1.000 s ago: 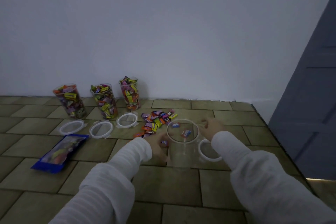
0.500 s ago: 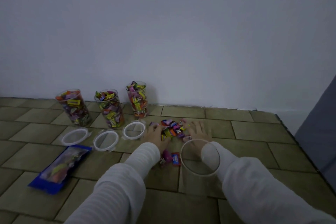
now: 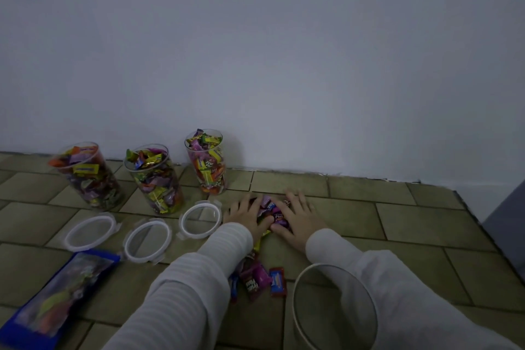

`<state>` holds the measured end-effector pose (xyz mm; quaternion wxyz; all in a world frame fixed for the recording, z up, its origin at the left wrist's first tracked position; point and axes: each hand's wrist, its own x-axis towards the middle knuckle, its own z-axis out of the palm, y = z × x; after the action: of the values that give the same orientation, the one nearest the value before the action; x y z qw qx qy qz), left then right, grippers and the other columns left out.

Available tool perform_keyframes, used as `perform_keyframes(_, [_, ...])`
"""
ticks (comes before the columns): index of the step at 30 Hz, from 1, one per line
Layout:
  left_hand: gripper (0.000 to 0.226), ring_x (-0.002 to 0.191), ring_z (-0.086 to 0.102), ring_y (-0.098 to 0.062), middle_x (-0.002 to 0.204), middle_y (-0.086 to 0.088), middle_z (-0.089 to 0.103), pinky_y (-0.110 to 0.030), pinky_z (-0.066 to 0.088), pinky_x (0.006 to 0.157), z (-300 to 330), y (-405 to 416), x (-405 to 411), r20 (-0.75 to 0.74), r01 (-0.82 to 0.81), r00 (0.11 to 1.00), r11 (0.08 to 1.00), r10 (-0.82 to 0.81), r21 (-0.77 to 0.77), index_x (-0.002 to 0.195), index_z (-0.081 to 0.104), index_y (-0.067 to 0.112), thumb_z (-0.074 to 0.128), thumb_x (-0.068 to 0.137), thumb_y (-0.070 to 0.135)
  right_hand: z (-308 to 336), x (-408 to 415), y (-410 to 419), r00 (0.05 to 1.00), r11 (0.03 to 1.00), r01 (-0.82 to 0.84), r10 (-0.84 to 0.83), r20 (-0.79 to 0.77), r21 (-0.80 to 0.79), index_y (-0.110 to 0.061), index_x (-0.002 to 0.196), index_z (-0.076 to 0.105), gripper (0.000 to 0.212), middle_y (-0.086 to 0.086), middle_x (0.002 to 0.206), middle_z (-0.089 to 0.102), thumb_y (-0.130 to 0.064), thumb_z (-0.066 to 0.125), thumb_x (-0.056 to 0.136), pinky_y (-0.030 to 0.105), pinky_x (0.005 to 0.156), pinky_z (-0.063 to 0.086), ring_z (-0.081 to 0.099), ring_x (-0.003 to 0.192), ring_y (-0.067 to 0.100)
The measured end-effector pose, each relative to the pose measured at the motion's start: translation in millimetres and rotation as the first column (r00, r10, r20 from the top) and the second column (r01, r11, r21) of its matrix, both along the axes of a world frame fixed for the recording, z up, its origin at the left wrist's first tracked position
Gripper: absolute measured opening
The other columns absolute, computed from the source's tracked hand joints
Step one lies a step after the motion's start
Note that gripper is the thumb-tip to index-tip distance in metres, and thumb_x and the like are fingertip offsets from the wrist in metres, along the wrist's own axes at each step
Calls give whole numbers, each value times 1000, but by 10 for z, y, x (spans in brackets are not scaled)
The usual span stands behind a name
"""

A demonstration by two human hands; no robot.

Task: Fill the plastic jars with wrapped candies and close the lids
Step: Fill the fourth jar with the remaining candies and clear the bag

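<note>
Both hands are cupped around the candy pile (image 3: 271, 214) on the floor (image 3: 397, 221). The left hand (image 3: 245, 214) presses in from the left and the right hand (image 3: 301, 217) from the right. Each grip is loosely curved, fingers fairly straight and spread over the wrappers, thumbs nearly meeting at the near edge. Neither grip looks clamped on any single candy; they seem to be herding the heap together, probably so it can be scooped up in one load.

The palms face down and inward, wrists low to the tiles. Both forearms in pale sleeves reach forward from the bottom of the view and converge on the pile.

A few stray candies (image 3: 257, 281) lie nearer the person, just beside the left sleeve, outside the gathered heap. The open jar (image 3: 335, 310) stands near the right forearm, between the person and the pile; its inside looks empty or nearly so, though the arm and the clear wall make that hard to judge. Placed there, it is a short lift from the pile.

Further out, three full jars (image 3: 154, 179) stand in a row by the wall (image 3: 284, 51), still uncapped. Their three lids (image 3: 147, 240) lie flat in front of them, likely set out to be fitted once filling ends. A blue bag (image 3: 54, 298) lies at the lower left.

So the task looks well along: one jar to fill, then the lids to close.
</note>
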<state>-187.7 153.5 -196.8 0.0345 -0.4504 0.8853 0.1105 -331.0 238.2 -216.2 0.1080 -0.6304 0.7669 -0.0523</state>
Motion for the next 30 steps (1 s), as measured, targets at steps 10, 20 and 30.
perform_keyframes(10, [40,122,40,-25,135,-10,39,-34,35,95,-13,-3,-116,-120,15,993,999,-11,33,134,41,17,36,99,37,84,39,-68,1000,998,-11,9,-27,-65,-25,142,34,63,7,133,42,-62,35,91,32,93,37,44,118,25])
perform_keyframes(20, [36,118,47,-29,131,-14,49,-33,38,91,180,126,-124,-53,-8,998,987,17,161,128,44,10,37,100,32,286,120,131,993,996,-24,13,-118,-88,-16,130,44,38,6,119,61,-39,32,102,27,70,41,61,99,23])
perform_keyframes(30, [23,106,51,-26,118,-11,54,-33,40,87,314,410,41,-268,39,963,988,2,148,115,52,13,46,97,26,605,133,411,953,955,245,-204,226,-170,-15,74,52,38,7,71,57,-44,41,97,29,62,42,54,67,23])
